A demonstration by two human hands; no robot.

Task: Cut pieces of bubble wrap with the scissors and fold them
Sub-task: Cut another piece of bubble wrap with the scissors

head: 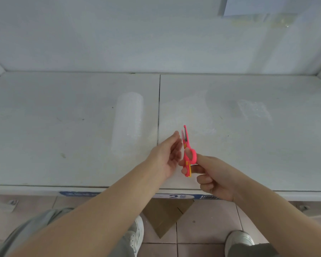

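I note right hand [214, 178] low centre, forearm entering from lower right, wrist bent inward. Fingers curled round handles of pink scissors [187, 145], one digit through upper loop: grasping them. Scissors held above near part of white table [63, 108], blades together, tips pointing away. Left hand [168, 156] released, fingers straight, palm turned toward scissors, just beside them; contact cannot tell. Bubble wrap roll [127, 125] lies on table left of hands. Flat bubble wrap piece [252, 112] on table, right side.
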